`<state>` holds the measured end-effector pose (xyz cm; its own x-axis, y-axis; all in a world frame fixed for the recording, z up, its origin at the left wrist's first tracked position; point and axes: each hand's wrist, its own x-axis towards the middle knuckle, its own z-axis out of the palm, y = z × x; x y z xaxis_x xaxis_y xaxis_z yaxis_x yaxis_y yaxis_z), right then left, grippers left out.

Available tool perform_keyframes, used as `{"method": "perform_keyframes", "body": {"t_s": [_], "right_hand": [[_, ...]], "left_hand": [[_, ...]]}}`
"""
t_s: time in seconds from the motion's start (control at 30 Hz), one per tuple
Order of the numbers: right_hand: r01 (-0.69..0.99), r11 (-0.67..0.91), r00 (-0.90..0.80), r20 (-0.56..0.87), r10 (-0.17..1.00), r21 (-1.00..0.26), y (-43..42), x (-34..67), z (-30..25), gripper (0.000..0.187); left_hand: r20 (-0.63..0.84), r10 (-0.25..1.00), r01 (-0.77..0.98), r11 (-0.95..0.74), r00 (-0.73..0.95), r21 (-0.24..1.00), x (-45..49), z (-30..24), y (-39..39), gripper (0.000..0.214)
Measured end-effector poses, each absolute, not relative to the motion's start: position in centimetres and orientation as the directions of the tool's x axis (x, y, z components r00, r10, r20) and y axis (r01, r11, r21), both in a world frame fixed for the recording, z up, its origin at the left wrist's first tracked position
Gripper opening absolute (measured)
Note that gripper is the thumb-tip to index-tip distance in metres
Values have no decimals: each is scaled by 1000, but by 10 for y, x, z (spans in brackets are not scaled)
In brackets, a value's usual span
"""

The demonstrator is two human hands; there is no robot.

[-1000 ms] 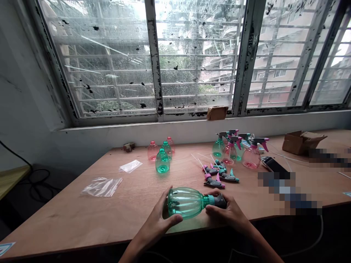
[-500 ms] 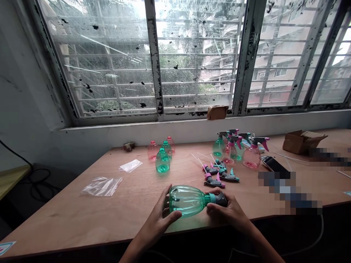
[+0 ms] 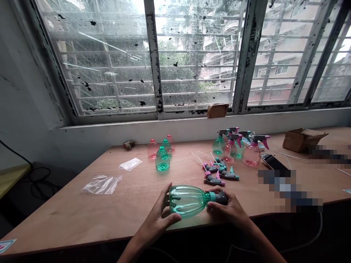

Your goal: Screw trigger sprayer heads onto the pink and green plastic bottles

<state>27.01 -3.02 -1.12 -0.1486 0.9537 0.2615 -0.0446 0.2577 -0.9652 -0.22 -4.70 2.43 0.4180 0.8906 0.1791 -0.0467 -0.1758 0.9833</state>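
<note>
Green translucent spray bottle [image 3: 188, 201], lying sideways above the near edge of the wooden table [image 3: 98, 215]. Left hand [image 3: 159, 216]: fingers spread around the base, thumb on the near side. Right hand [image 3: 232, 210]: thumb and fingers pinching the grey trigger head [image 3: 221, 197]. Loose trigger sprayers [image 3: 214, 179] lie beyond.

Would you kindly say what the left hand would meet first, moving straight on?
The green bottle held in the left hand; past that, perhaps the loose spray heads, though depth is unclear.
</note>
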Motion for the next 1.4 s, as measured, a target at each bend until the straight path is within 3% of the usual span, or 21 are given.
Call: {"method": "perform_keyframes", "body": {"t_s": [0.17,0.33,0.5,0.73,0.9,1.17,1.3,1.4], "right_hand": [[-52,244,-161,249,955,-968,-31,271,-10,38],[-41,260,-149,263,953,-965,-32,270,-8,38],[-13,262,-134,261,956,-965,-32,269,-8,37],[-39,263,-150,266,952,-964,-30,271,-13,38],[-52,269,-161,274,948,-962,-30,270,-13,38],[-49,264,-150,269,952,-963,-30,270,-13,37],[-68,266,-149,274,950,-961,-29,269,-12,38],[-74,263,-144,271,952,-962,-29,270,-13,37]], "left_hand": [[198,868,40,-242,456,970,-3,23,-46,88],[179,861,-10,-198,476,980,-3,21,-46,102],[186,881,-16,-199,435,980,-1,22,-46,84],[218,865,2,-245,452,970,0,21,-44,96],[177,868,4,-203,465,979,-1,21,-44,86],[215,863,20,-252,457,968,0,23,-47,98],[175,879,26,-208,443,978,-2,22,-44,87],[180,874,68,-235,451,970,-1,20,-43,90]]}}
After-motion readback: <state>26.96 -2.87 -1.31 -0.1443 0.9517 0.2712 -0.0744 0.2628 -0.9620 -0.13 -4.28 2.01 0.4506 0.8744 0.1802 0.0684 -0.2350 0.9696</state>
